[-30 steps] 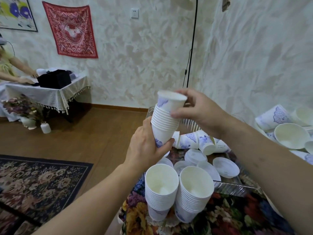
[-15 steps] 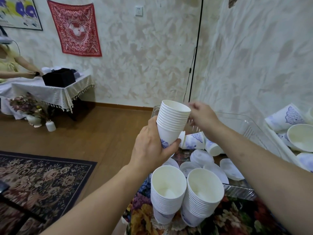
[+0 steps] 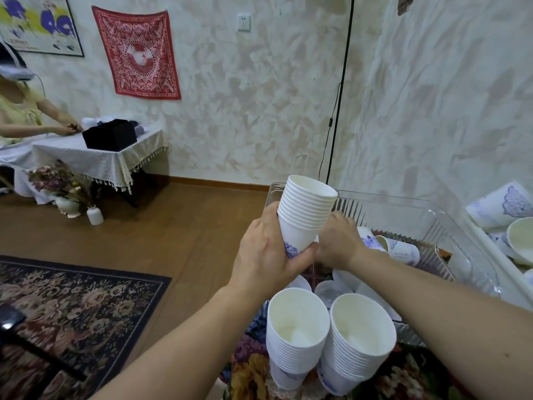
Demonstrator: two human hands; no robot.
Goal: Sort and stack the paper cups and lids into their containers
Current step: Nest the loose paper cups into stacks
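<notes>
My left hand (image 3: 266,256) grips the bottom of a tilted stack of white paper cups (image 3: 307,209) with a blue print, held above the table. My right hand (image 3: 339,243) reaches down behind that stack into the clear plastic bin (image 3: 432,207); its fingertips are hidden, so I cannot tell whether it holds anything. Loose printed cups (image 3: 401,251) lie on their sides in the bin, and flat white lids (image 3: 326,293) lie on its floor. Two upright stacks of cups (image 3: 297,333) (image 3: 360,342) stand side by side in front of the bin.
A second container at the far right holds more loose cups (image 3: 501,203). The floral tablecloth (image 3: 251,370) ends at the table's left edge, with wooden floor and a patterned rug (image 3: 72,313) beyond. Another person (image 3: 17,111) works at a far table. A black cable (image 3: 337,96) hangs down the wall.
My right hand left the top of the held stack and dropped down behind it into the bin. The top cup now sits nested in the stack, which my left hand has lowered slightly.
</notes>
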